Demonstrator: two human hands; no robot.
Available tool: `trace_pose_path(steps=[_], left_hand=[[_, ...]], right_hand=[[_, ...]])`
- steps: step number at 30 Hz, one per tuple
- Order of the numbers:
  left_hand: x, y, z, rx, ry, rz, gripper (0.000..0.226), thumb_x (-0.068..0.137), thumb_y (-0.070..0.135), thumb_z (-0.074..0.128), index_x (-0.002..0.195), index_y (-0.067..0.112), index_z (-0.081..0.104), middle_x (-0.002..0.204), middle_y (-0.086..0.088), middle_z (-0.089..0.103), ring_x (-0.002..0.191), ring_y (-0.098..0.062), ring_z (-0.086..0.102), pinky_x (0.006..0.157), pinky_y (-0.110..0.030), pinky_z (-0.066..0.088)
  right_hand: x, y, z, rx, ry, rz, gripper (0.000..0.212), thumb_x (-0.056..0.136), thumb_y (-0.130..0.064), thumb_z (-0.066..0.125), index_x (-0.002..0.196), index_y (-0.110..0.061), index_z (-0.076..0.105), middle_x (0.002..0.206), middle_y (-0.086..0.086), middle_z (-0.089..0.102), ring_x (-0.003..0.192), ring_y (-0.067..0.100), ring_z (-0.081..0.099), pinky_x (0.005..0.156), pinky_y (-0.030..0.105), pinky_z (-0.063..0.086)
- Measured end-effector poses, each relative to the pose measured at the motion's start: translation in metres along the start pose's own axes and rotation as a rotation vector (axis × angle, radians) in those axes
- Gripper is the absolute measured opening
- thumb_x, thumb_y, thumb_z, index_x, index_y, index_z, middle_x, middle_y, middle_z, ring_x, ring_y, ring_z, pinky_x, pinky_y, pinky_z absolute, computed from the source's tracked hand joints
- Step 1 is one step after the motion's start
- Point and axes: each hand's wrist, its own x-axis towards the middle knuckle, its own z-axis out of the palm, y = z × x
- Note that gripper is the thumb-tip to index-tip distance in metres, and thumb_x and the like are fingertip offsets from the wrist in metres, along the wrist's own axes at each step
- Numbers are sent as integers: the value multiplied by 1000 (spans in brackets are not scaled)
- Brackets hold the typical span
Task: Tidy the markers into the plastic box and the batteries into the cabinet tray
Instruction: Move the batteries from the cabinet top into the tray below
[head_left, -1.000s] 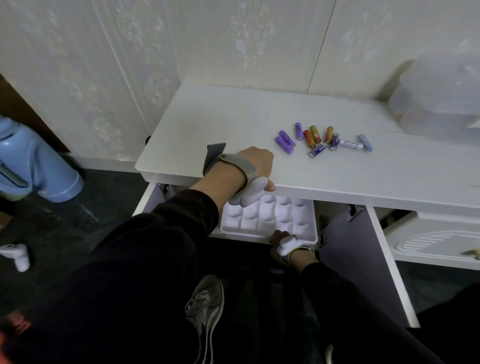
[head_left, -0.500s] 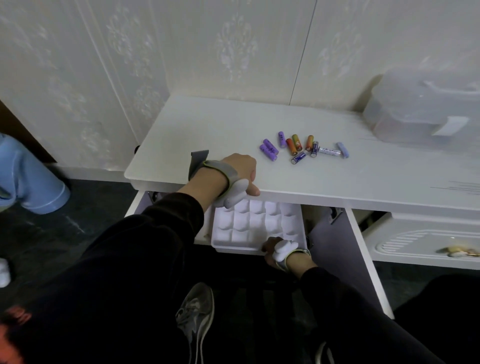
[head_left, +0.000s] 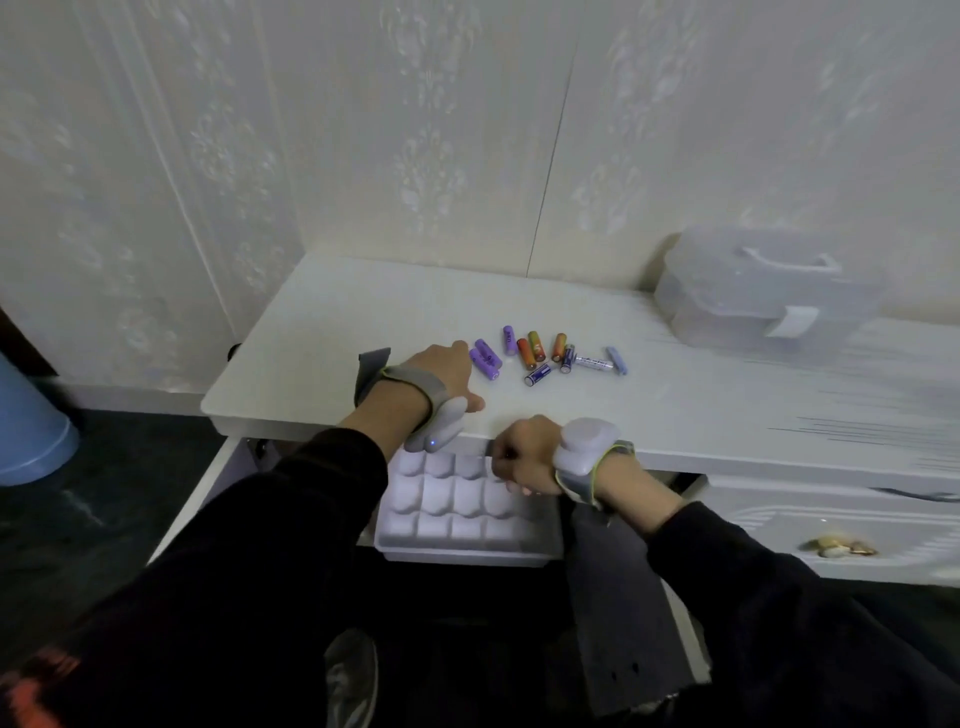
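Note:
Several batteries (head_left: 540, 357), purple, orange and blue, lie loose in the middle of the white cabinet top (head_left: 727, 410). My left hand (head_left: 441, 371) rests flat on that top, fingertips just left of the purple batteries, holding nothing. Below the top's front edge, a white compartment tray (head_left: 467, 552) sticks out of the open cabinet with its cells bare. My right hand (head_left: 524, 460) hovers over the tray's back right corner with fingers curled; nothing shows in it. A closed translucent plastic box (head_left: 753, 291) stands at the back right. No markers are in view.
An open cabinet door (head_left: 623, 597) hangs down to the right of the tray. A white drawer front with a gold handle (head_left: 836, 548) sits further right. A blue container (head_left: 31, 431) stands on the dark floor at left. My shoe (head_left: 353, 675) is below.
My right hand has risen from the tray's front edge to above its back right corner. My left hand slid forward onto the top toward the purple batteries. The view tilted up.

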Motion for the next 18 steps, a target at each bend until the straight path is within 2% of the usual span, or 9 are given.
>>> trace_pose_path(steps=[1,2,3,4,6,10,13,16,18], left_hand=[[2,2,0,-10,22,-3,64,83,36,66,131,4,40,130,-17,52,116,-33,54,93,-38,44],[6,4,-2,-15,41,-5,67,82,37,67,133,4,38,132,-18,49,118,-34,53,93,-38,44],[7,6,-2,-27,54,-6,70,82,38,67,134,4,36,134,-18,45,118,-34,52,93,-38,44],[10,7,-2,-35,59,-11,73,81,40,68,136,4,34,136,-17,41,119,-34,51,92,-37,44],[19,9,0,-42,70,-25,79,79,43,68,139,5,32,139,-16,36,119,-33,51,92,-36,44],[28,14,7,-69,63,-35,80,78,46,69,137,6,34,136,-16,35,118,-32,51,94,-35,43],[39,19,12,-143,67,-41,67,77,40,70,129,8,42,131,-15,37,111,-32,55,86,-32,43],[49,21,14,-215,73,-37,53,77,34,71,120,12,49,128,-14,41,104,-32,58,75,-27,37],[58,20,14,-210,69,-39,58,77,35,72,122,9,47,127,-16,43,107,-33,56,75,-28,36]], right_hand=[[-2,-1,-9,52,23,8,21,85,-21,50,67,-20,59,64,-3,67,51,8,62,50,12,47],[-1,0,-22,92,71,8,20,85,-20,51,67,-20,59,65,-2,68,48,6,60,51,12,49],[-2,0,-31,98,126,6,16,85,-20,52,72,-20,62,73,2,71,57,9,64,62,17,55],[2,2,-40,82,194,1,14,84,-19,52,81,-17,66,88,6,73,77,17,68,80,27,56],[16,9,-58,-27,295,1,23,86,-19,53,105,-14,64,116,9,65,118,30,55,106,38,39],[39,28,-76,-26,421,26,37,89,-23,52,124,-14,54,126,8,55,115,29,53,93,31,41],[64,38,-81,-38,479,66,46,92,-28,48,136,-16,46,138,6,46,125,27,48,99,34,40],[87,38,-83,-78,414,86,49,92,-24,45,141,-19,41,143,5,44,129,27,45,101,34,36],[103,37,-84,-109,350,71,48,90,-22,45,138,-19,44,141,5,48,126,28,48,100,33,36]])
